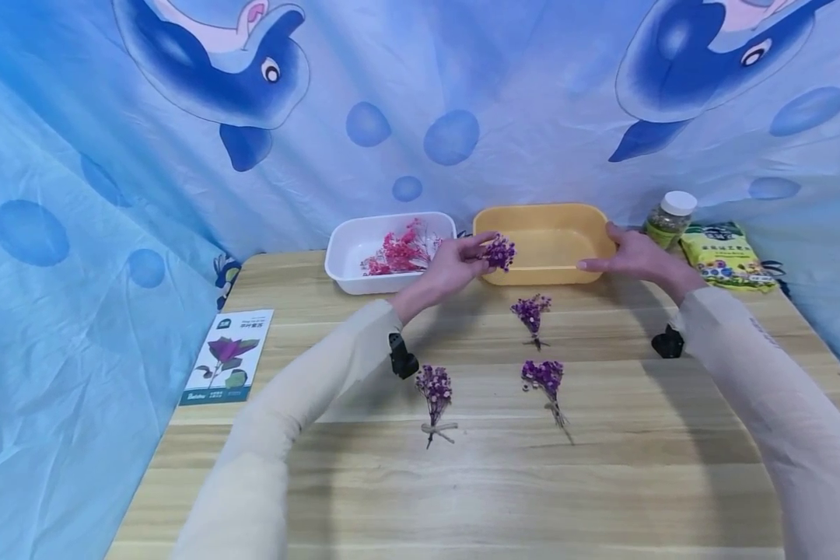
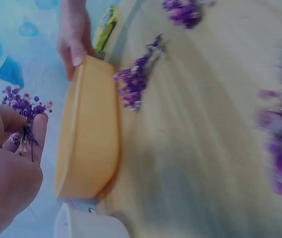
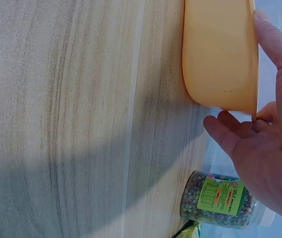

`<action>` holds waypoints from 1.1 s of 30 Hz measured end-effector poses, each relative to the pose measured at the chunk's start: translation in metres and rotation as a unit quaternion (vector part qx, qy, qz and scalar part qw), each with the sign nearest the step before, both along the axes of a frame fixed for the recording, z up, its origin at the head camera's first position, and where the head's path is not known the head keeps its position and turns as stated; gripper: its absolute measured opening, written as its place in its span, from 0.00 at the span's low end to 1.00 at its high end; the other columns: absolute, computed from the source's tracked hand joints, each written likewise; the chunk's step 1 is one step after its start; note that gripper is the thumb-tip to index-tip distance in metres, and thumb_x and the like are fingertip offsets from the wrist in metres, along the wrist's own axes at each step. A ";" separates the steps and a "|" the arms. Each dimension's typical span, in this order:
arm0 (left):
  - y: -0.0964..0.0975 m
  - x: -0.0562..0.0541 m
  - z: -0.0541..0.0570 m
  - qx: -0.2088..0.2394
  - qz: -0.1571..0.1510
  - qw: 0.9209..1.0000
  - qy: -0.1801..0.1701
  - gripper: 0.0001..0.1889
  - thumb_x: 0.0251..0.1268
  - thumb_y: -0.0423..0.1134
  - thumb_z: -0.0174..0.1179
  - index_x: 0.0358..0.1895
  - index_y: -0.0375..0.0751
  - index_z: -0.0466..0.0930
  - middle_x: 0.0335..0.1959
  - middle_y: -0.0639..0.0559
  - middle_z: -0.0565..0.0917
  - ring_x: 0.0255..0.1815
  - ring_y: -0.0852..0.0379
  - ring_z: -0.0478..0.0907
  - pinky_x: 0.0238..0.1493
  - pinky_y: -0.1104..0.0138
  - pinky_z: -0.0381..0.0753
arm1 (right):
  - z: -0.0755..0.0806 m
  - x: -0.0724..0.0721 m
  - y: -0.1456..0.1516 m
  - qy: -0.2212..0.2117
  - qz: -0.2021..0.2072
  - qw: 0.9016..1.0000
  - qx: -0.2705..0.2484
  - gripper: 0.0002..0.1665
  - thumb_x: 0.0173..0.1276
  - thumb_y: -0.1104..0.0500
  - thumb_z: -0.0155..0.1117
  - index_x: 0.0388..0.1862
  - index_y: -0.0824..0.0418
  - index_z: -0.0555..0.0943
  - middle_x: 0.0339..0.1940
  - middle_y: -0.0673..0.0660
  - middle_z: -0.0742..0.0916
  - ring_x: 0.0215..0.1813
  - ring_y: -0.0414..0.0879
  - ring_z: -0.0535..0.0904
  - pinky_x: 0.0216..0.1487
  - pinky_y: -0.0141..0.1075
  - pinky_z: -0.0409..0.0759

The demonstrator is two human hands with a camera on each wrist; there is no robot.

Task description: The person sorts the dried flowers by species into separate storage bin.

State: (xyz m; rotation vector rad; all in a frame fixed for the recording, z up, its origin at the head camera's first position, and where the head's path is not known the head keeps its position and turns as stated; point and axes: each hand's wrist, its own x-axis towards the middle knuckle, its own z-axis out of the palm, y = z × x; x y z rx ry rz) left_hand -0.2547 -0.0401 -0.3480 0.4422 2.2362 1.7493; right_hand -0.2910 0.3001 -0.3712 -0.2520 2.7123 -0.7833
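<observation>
My left hand [image 1: 450,271] pinches a small bunch of purple dried flowers [image 1: 499,253] between thumb and fingers. In the left wrist view the thin stems [image 2: 29,136] show between the fingertips, with the blooms above. The bunch is over the left end of a yellow plastic basin [image 1: 539,275]. At the basin's right end, my right hand [image 1: 637,255] holds the corner, thumb on the front rim and fingers round the end. Three more purple bunches lie on the table: one near the basin [image 1: 532,313], one below it [image 1: 546,379], and one tied with twine [image 1: 435,389].
Left of the yellow basin stands a white basin [image 1: 355,286] with pink-red dried flowers [image 1: 400,250]. A white-lidded jar of granules [image 1: 668,218] and a yellow-green packet [image 1: 728,257] are at the right. A flower leaflet [image 1: 227,356] lies by the table's left edge. A dolphin-print curtain [image 1: 420,101] hangs behind.
</observation>
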 end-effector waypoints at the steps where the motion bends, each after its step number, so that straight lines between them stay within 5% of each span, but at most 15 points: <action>1: 0.005 -0.005 0.001 0.012 -0.002 1.000 -0.007 0.31 0.66 0.19 0.56 0.72 0.41 0.69 0.66 0.39 0.76 0.56 0.51 0.81 0.52 0.68 0.82 | 0.000 0.001 0.001 0.000 0.000 1.000 -0.001 0.73 0.63 0.31 0.66 0.77 0.75 0.34 0.75 0.81 0.49 0.73 0.77 0.49 0.72 0.63 0.53; 5: 0.021 -0.023 0.001 0.033 0.001 0.999 -0.025 0.31 0.66 0.18 0.56 0.72 0.42 0.71 0.67 0.41 0.75 0.58 0.51 0.80 0.51 0.71 0.82 | 0.000 0.001 0.001 0.005 0.006 1.000 0.000 0.72 0.64 0.31 0.66 0.77 0.75 0.34 0.75 0.81 0.50 0.73 0.77 0.51 0.72 0.62 0.54; 12: 0.042 -0.044 -0.002 -0.028 0.027 0.999 -0.031 0.34 0.65 0.22 0.59 0.72 0.52 0.71 0.66 0.44 0.76 0.59 0.54 0.77 0.55 0.65 0.81 | 0.000 -0.002 0.001 0.002 0.006 1.000 0.004 0.72 0.64 0.30 0.65 0.78 0.73 0.33 0.76 0.80 0.49 0.73 0.76 0.51 0.72 0.62 0.54; 19: 0.057 -0.057 -0.009 -0.018 0.032 0.998 -0.059 0.34 0.63 0.19 0.57 0.69 0.55 0.75 0.64 0.48 0.77 0.51 0.55 0.78 0.57 0.57 0.80 | 0.001 -0.004 0.004 -0.001 0.000 1.000 0.006 0.74 0.62 0.29 0.66 0.78 0.73 0.33 0.75 0.81 0.50 0.73 0.76 0.51 0.72 0.62 0.54; 27: 0.074 -0.063 -0.014 -0.026 0.028 0.998 -0.047 0.32 0.61 0.17 0.55 0.67 0.46 0.77 0.64 0.49 0.79 0.53 0.58 0.79 0.55 0.52 0.80 | 0.000 -0.005 0.004 -0.007 -0.005 1.000 0.003 0.74 0.61 0.28 0.66 0.78 0.71 0.33 0.76 0.79 0.49 0.74 0.75 0.50 0.73 0.62 0.53; 33: 0.080 -0.065 -0.018 -0.045 0.028 0.998 -0.029 0.25 0.66 0.19 0.56 0.63 0.44 0.80 0.61 0.51 0.82 0.59 0.58 0.78 0.52 0.70 0.81 | 0.000 -0.004 0.003 -0.010 -0.012 1.000 0.000 0.75 0.60 0.27 0.66 0.79 0.70 0.33 0.76 0.79 0.49 0.74 0.75 0.50 0.73 0.62 0.53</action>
